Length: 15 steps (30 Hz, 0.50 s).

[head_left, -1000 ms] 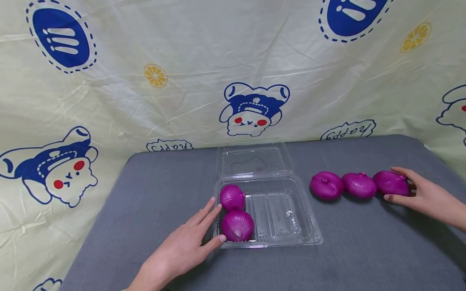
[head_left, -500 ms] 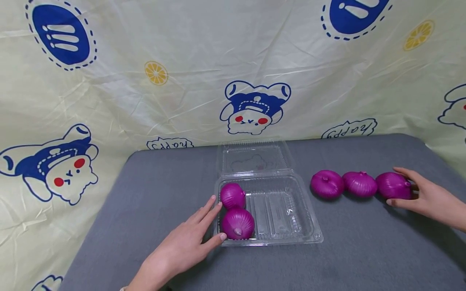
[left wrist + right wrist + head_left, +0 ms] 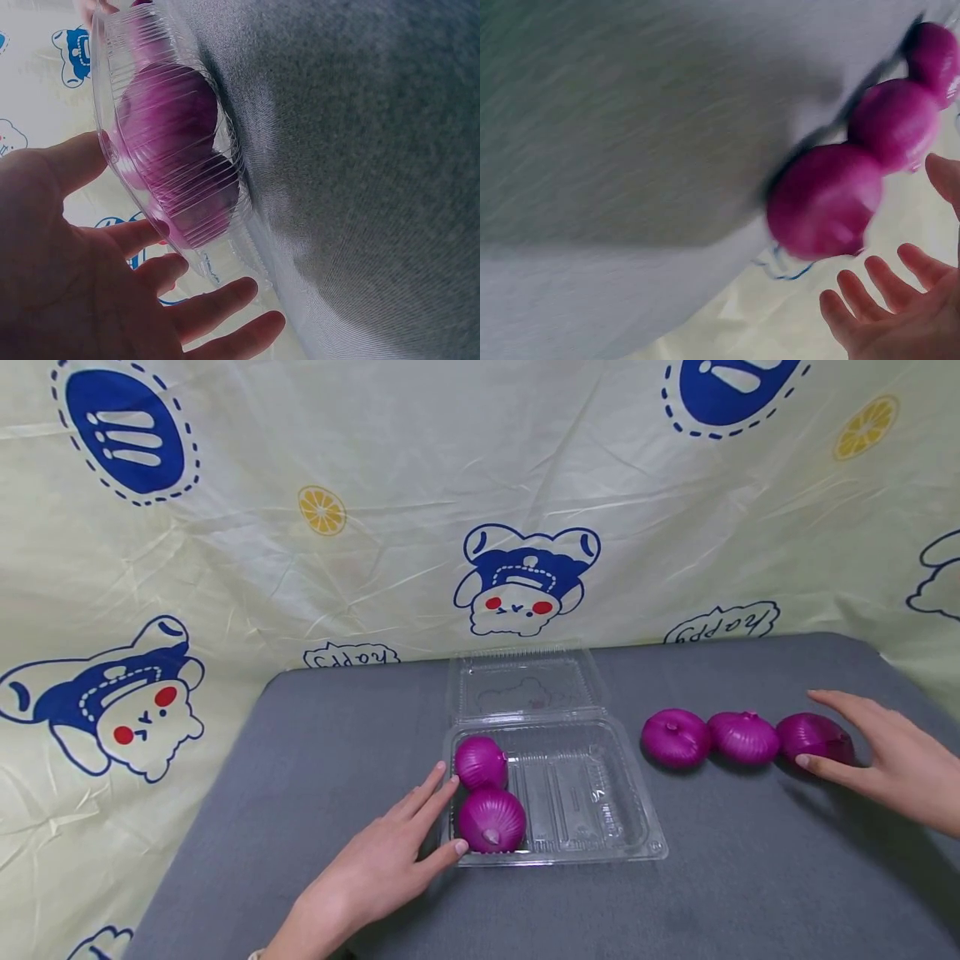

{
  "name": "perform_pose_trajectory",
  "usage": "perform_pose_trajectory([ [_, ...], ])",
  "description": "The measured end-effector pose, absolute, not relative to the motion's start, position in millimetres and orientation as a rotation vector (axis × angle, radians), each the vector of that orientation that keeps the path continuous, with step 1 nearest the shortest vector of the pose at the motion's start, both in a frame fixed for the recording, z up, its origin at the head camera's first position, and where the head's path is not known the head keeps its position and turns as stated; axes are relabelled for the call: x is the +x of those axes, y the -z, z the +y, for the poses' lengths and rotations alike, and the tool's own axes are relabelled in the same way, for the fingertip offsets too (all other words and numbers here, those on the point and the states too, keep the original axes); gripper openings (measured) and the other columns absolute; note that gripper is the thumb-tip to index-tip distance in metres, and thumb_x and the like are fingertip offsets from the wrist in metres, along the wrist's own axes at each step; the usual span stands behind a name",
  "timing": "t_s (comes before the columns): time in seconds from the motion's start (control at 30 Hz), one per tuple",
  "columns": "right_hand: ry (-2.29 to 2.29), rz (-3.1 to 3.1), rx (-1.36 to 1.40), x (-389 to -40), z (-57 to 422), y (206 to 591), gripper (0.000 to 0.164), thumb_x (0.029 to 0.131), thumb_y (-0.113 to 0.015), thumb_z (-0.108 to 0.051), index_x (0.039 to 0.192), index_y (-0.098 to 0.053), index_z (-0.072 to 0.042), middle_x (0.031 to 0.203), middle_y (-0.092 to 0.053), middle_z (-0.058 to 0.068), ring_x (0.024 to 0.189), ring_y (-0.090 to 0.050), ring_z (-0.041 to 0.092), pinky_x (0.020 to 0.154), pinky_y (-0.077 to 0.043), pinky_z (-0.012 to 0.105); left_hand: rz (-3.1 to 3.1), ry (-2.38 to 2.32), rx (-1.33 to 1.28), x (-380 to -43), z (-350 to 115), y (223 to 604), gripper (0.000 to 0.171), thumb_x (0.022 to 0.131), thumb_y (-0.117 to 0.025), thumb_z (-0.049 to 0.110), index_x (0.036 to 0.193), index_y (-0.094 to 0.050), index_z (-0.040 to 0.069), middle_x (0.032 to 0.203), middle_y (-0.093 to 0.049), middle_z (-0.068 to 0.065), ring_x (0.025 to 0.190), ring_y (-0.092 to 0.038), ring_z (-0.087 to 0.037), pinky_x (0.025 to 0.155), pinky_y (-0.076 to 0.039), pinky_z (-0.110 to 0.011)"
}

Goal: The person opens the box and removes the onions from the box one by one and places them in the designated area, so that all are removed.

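Observation:
My left hand rests with spread fingers against the left edge of a clear plastic clamshell box. In the left wrist view the thumb and a fingertip touch the rim of the box. Inside, along its left side, sit two purple onions, one behind and one in front. To the right, three more onions stand in a touching row: left, middle and right. Beside the right onion my right hand is spread; the right wrist view shows it apart from the onion, holding nothing.
The box's lid lies folded back toward the rear of the grey cloth-covered table. Behind the table hangs a pale printed curtain with cartoon figures.
The right onion has been turned a little in place, its tip shifting. My right hand has since let go of it and drawn slightly away. My left hand has stayed put.

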State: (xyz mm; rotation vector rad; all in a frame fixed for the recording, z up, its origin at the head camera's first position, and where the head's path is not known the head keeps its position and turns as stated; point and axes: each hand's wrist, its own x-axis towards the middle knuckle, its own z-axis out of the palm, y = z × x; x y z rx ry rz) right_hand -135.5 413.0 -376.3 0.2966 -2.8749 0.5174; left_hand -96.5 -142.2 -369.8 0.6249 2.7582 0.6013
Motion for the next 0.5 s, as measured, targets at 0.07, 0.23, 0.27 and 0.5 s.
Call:
perform_pose_trajectory([
  [0.07,-0.519,-2.824,0.374,-133.8,404.1,370.2,0.084,0.075,-0.086,-0.025,0.141,-0.041,0.003,0.133,-0.044,0.032,0.117,-0.039,0.052,0.118,-0.013,0.043,2.758,-0.604,0.621,-96.8,-142.3,369.7,0.075,0.094,-0.048,0.065,0.157,-0.024,0.033,0.163,-0.01,0.014,0.144,-0.029,-0.023,0.104,-0.039,-0.054],
  [0.23,-0.544,-2.797,0.471,-127.0,380.0,360.2,0.078,0.076,-0.085,-0.021,0.14,-0.045,-0.001,0.137,-0.045,0.027,0.118,-0.038,0.049,0.117,-0.015,0.046,2.758,-0.597,0.617,-97.6,-142.0,369.6,0.075,0.094,-0.049,0.064,0.157,-0.023,0.034,0.163,-0.009,0.014,0.144,-0.028,-0.023,0.104,-0.039,-0.054],
  [0.27,-0.548,-2.801,0.48,-125.5,375.5,359.0,0.078,0.076,-0.085,-0.021,0.14,-0.045,-0.002,0.138,-0.044,0.026,0.119,-0.037,0.049,0.115,-0.016,0.053,2.757,-0.595,0.617,-97.8,-141.9,369.6,0.075,0.094,-0.049,0.064,0.157,-0.023,0.034,0.163,-0.009,0.013,0.144,-0.029,-0.023,0.104,-0.039,-0.054],
  [0.5,-0.566,-2.809,0.581,-120.6,346.0,354.9,0.075,0.078,-0.084,-0.023,0.142,-0.047,-0.009,0.142,-0.045,0.017,0.124,-0.039,0.043,0.116,-0.015,0.031,2.751,-0.595,0.619,-97.6,-141.9,370.0,0.075,0.094,-0.049,0.064,0.157,-0.023,0.034,0.163,-0.009,0.013,0.144,-0.029,-0.023,0.104,-0.039,-0.053],
])
